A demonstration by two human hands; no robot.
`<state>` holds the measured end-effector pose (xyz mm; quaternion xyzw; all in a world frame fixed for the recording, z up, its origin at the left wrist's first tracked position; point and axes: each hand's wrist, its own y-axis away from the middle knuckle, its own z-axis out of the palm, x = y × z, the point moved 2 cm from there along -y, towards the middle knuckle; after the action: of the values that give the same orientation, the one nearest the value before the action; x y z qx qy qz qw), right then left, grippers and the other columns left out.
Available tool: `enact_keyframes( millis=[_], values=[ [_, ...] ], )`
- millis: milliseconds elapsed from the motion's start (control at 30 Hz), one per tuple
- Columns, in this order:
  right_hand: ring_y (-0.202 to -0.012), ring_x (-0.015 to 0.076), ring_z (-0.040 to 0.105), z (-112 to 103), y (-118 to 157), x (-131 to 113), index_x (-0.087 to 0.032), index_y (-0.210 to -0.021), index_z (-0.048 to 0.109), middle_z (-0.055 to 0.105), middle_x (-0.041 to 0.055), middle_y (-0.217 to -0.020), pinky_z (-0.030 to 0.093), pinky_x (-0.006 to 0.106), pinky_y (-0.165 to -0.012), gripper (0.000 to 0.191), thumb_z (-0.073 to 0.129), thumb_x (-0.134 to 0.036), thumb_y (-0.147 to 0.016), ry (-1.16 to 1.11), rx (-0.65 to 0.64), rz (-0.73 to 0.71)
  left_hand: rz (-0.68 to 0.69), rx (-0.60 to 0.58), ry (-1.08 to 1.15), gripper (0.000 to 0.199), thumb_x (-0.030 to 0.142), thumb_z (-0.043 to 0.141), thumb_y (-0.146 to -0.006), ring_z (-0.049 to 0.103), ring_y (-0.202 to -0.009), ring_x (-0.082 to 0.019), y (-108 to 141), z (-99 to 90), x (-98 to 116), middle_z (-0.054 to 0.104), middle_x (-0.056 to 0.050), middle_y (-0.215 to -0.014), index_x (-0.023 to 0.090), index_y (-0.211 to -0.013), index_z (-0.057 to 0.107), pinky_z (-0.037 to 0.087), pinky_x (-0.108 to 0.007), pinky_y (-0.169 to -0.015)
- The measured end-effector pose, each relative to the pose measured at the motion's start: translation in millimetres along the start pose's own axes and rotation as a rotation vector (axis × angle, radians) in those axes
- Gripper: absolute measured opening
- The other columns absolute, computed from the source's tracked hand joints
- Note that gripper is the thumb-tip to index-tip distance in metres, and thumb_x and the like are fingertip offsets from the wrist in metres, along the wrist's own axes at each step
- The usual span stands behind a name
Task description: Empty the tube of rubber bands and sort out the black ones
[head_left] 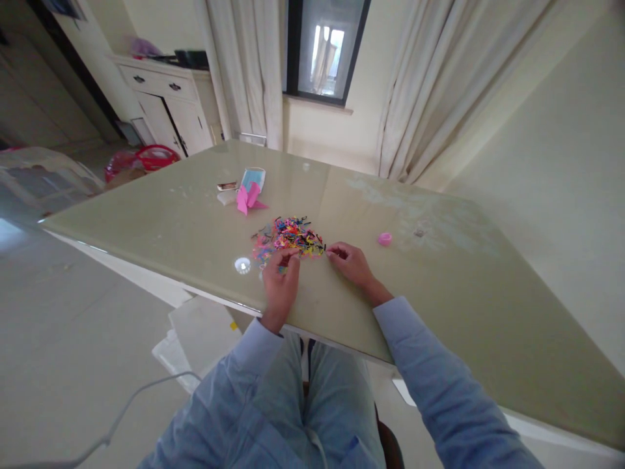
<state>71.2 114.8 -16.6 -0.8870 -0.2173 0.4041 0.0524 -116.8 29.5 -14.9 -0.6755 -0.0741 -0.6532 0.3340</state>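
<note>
A loose pile of small multicoloured bands (291,233) lies on the glossy greenish table (439,293). My left hand (282,281) is at the pile's near edge, thumb and fingers brought together; whatever is between them is too small to make out. At the right edge of the pile is my right hand (349,262), its fingertips pinched beside a small dark band. Whether that band is in the pinch or only next to it is hard to tell. A pink round object (385,239) sits to the right of my right hand.
Beyond the pile, toward the back left, lie a pink folded paper (249,198), a blue face mask (254,178), a white item (227,197) and a small brown-and-white object (227,186). The table's near edge runs under my forearms.
</note>
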Motion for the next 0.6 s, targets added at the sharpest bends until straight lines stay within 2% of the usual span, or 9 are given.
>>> enact_keyframes(
  millis=[100,200,300,400,467,500,600],
  values=[
    [-0.067,0.0145,0.061,1,6,-2,-0.018,-0.093,0.075,0.074,0.0038,-0.081,0.044,0.026,-0.065,0.023,0.059,-0.034,-0.090,-0.072,-0.084,-0.087,-0.120,0.060,0.171,0.014,0.027,0.066,-0.079,0.059,-0.063,-0.012,0,-6.2,-5,0.067,0.000,-0.071,0.017,-0.086,0.072,0.047,-0.023,-0.062],
    [-0.069,0.0137,0.061,7,14,-13,-0.018,-0.099,0.075,0.075,0.0054,-0.089,0.045,0.026,-0.068,0.022,0.061,-0.033,-0.092,-0.043,-0.154,-0.201,-0.171,0.124,0.270,0.012,0.026,0.067,-0.077,0.052,-0.054,-0.009,0,-9.5,-6,0.060,0.003,-0.061,0.017,-0.084,0.071,0.040,-0.020,-0.054],
    [-0.076,0.0153,0.063,16,20,-26,-0.017,-0.108,0.072,0.073,0.0066,-0.092,0.047,0.027,-0.075,0.023,0.062,-0.031,-0.094,0.036,-0.220,-0.316,-0.187,0.060,0.268,0.013,0.027,0.069,-0.076,0.047,-0.050,-0.008,1,-7.4,-4,0.056,0.004,-0.057,0.016,-0.084,0.070,0.036,-0.019,-0.050],
    [-0.088,0.0186,0.065,24,22,-36,-0.015,-0.120,0.068,0.072,0.0087,-0.097,0.048,0.031,-0.083,0.033,0.063,-0.035,-0.094,0.148,-0.257,-0.364,-0.179,-0.015,0.232,0.013,0.028,0.068,-0.078,0.044,-0.048,-0.007,3,-5.1,-1,0.053,0.005,-0.055,0.017,-0.085,0.070,0.034,-0.019,-0.048],
    [-0.097,0.0210,0.064,30,21,-41,-0.016,-0.124,0.066,0.071,0.0115,-0.106,0.048,0.033,-0.087,0.036,0.063,-0.037,-0.094,0.246,-0.255,-0.362,-0.159,-0.149,0.203,0.012,0.028,0.067,-0.079,0.040,-0.046,-0.007,5,-2.6,2,0.050,0.006,-0.053,0.018,-0.084,0.069,0.031,-0.019,-0.047],
    [-0.101,0.0216,0.064,32,20,-43,-0.017,-0.123,0.067,0.070,0.0121,-0.111,0.047,0.033,-0.089,0.035,0.063,-0.036,-0.095,0.286,-0.259,-0.362,-0.139,-0.274,0.181,0.012,0.029,0.067,-0.079,0.039,-0.045,-0.007,6,-0.3,5,0.050,0.006,-0.053,0.018,-0.082,0.069,0.030,-0.020,-0.046],
    [-0.103,0.0207,0.064,41,14,-49,-0.021,-0.113,0.072,0.070,0.0091,-0.113,0.046,0.031,-0.088,0.022,0.063,-0.031,-0.095,0.346,-0.296,-0.353,-0.044,-0.812,0.064,0.014,0.030,0.068,-0.079,0.039,-0.046,-0.008,14,8.6,14,0.052,0.004,-0.054,0.017,-0.075,0.069,0.028,-0.021,-0.045]
  ],
)
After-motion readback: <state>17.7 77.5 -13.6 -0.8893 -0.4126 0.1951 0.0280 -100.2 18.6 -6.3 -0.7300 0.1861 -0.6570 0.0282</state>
